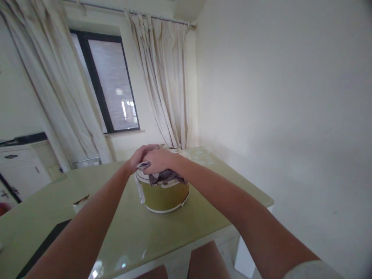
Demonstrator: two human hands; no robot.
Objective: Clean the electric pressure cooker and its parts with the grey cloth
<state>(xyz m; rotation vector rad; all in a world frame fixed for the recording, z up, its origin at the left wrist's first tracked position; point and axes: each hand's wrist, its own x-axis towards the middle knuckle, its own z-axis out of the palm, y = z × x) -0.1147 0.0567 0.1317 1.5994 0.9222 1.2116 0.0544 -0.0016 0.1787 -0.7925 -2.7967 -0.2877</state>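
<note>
A round olive-green cooker (165, 195) with a white rim and base stands on the glossy green table (200, 217). Both my hands rest on top of it, close together. My right hand (158, 159) is curled over a dark greyish cloth (165, 177) that lies bunched on the cooker's lid. My left hand (139, 155) is closed against the right one, its fingers on the same cloth's edge. A white handle or strap hangs down the cooker's left side.
A plain white wall runs along the right, close to the table's edge. Cream curtains (165, 77) frame a dark window (110, 85) behind. A white cabinet (20, 166) stands at the left. A dark mat (46, 244) lies on the table's near left. Brown chair backs (206, 259) sit below the front edge.
</note>
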